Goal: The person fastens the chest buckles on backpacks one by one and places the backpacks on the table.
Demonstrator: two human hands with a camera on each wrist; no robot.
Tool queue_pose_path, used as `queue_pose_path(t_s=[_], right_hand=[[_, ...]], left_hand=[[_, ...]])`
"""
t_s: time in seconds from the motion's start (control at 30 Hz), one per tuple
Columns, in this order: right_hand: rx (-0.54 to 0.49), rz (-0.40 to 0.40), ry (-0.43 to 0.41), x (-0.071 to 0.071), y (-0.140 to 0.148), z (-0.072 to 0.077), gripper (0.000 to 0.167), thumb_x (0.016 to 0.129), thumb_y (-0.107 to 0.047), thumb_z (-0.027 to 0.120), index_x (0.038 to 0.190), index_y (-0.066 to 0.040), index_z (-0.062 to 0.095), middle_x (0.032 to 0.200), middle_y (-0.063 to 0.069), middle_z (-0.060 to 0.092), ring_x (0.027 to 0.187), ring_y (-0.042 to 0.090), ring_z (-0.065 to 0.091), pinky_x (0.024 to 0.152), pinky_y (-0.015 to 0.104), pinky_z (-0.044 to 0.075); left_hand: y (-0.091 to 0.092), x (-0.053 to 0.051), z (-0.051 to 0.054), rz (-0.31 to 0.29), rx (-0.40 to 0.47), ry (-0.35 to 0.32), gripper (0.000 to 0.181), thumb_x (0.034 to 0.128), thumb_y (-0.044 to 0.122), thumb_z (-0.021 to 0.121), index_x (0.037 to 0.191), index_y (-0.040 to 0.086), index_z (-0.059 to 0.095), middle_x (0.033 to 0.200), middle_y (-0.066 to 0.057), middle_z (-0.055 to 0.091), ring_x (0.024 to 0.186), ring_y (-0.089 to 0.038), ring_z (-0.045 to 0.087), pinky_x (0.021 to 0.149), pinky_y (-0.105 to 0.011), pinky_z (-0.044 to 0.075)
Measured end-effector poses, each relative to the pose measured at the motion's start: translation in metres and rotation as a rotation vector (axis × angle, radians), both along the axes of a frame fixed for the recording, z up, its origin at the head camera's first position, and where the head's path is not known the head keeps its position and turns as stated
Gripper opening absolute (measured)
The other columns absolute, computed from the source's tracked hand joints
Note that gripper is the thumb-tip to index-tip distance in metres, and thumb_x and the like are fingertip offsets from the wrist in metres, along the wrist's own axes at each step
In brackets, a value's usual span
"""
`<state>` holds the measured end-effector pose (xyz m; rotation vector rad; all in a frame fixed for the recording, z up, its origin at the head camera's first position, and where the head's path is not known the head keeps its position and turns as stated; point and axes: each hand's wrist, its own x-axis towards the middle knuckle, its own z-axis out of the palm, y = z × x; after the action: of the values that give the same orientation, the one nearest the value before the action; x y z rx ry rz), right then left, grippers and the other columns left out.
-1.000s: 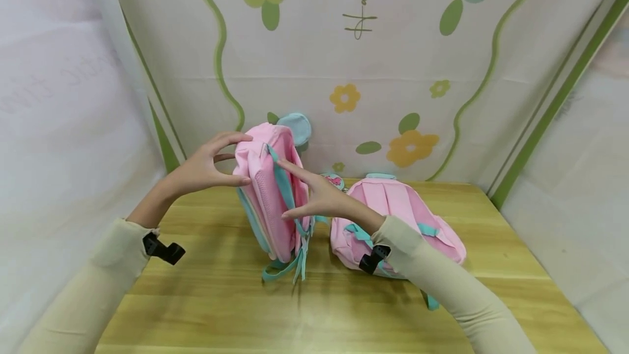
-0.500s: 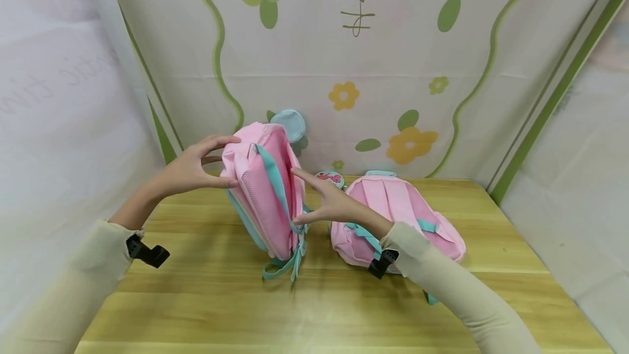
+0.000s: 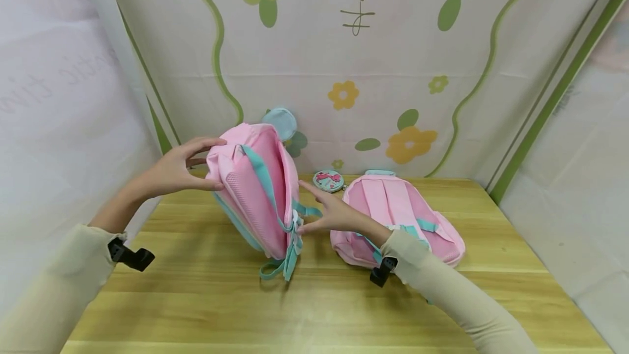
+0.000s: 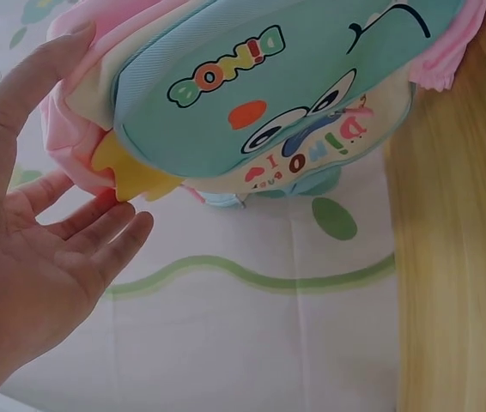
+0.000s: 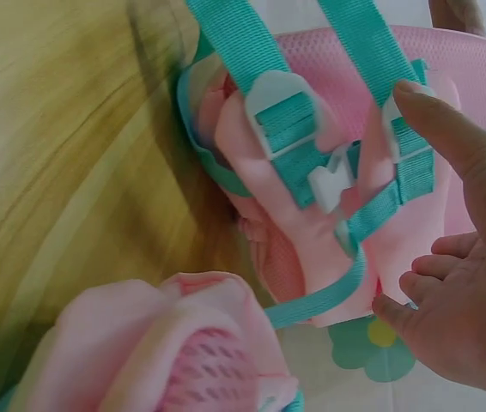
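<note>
The left hand (image 3: 169, 172) is placed at the upper left of the tilted pink backpack (image 3: 250, 201), which is held lightly between the thumb and the curved fingers; the right hand (image 3: 330, 213) is placed at the backpack's right side, the thumb spread well away from the loosely bent fingers; the left forearm (image 3: 61, 283) is stretched toward the backpack from its left, the right forearm (image 3: 457, 288) from its right; both are covered by cream sleeves (image 3: 83, 253), the wrists (image 3: 118, 214) left bare.
</note>
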<state>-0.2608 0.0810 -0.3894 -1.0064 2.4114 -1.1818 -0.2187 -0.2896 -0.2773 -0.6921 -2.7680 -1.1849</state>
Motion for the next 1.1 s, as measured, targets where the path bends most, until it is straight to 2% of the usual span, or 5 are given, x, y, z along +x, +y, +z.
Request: queue_pose_path(t_s=[0.1, 0.27, 0.43, 0.67, 1.1], right_hand=[[0.021, -0.001, 0.002, -0.001, -0.001, -0.006, 0.11, 0.078, -0.037, 0.09, 0.163, -0.034, 0.02, 0.17, -0.001, 0.024, 0.154, 0.031, 0.027, 0.121, 0.058, 0.031], [0.052, 0.027, 0.037, -0.002, -0.006, -0.016, 0.111, 0.078, -0.037, 0.09, 0.164, -0.03, 0.02, 0.169, -0.001, 0.025, 0.155, 0.022, 0.025, 0.123, 0.052, 0.03], [0.049, 0.06, 0.045, -0.002, -0.01, -0.022, 0.111, 0.079, -0.033, 0.089, 0.164, -0.022, 0.019, 0.17, 0.004, 0.022, 0.156, 0.024, 0.023, 0.124, 0.051, 0.028], [0.077, 0.058, 0.022, 0.0, -0.015, -0.031, 0.113, 0.078, -0.036, 0.089, 0.165, -0.026, 0.016, 0.171, -0.002, 0.02, 0.156, 0.019, 0.022, 0.124, 0.046, 0.029], [0.06, 0.085, 0.02, 0.007, -0.024, -0.037, 0.115, 0.077, -0.033, 0.09, 0.164, -0.016, 0.017, 0.17, 0.004, 0.022, 0.156, 0.022, 0.023, 0.126, 0.045, 0.026]], left_hand=[[-0.004, 0.003, 0.0, 0.013, 0.009, -0.009, 0.081, 0.08, 0.014, 0.088, 0.15, 0.023, 0.048, 0.15, 0.003, 0.045, 0.132, -0.008, 0.05, 0.096, -0.009, 0.046], [-0.009, 0.008, -0.001, 0.025, 0.029, -0.016, 0.08, 0.0796, 0.013, 0.088, 0.149, 0.022, 0.05, 0.145, 0.003, 0.047, 0.12, 0.007, 0.053, 0.093, -0.01, 0.049], [-0.013, 0.007, -0.004, 0.016, 0.04, -0.008, 0.078, 0.0802, 0.009, 0.086, 0.149, 0.019, 0.05, 0.145, 0.001, 0.048, 0.119, 0.005, 0.054, 0.092, -0.01, 0.049], [-0.017, 0.004, -0.004, 0.037, 0.024, -0.007, 0.077, 0.0815, 0.01, 0.085, 0.149, 0.02, 0.05, 0.148, 0.001, 0.049, 0.121, 0.005, 0.053, 0.095, -0.007, 0.045], [-0.017, 0.004, 0.0, 0.071, -0.013, -0.032, 0.08, 0.081, 0.016, 0.087, 0.15, 0.025, 0.049, 0.151, 0.0, 0.047, 0.121, 0.011, 0.049, 0.095, -0.004, 0.043]])
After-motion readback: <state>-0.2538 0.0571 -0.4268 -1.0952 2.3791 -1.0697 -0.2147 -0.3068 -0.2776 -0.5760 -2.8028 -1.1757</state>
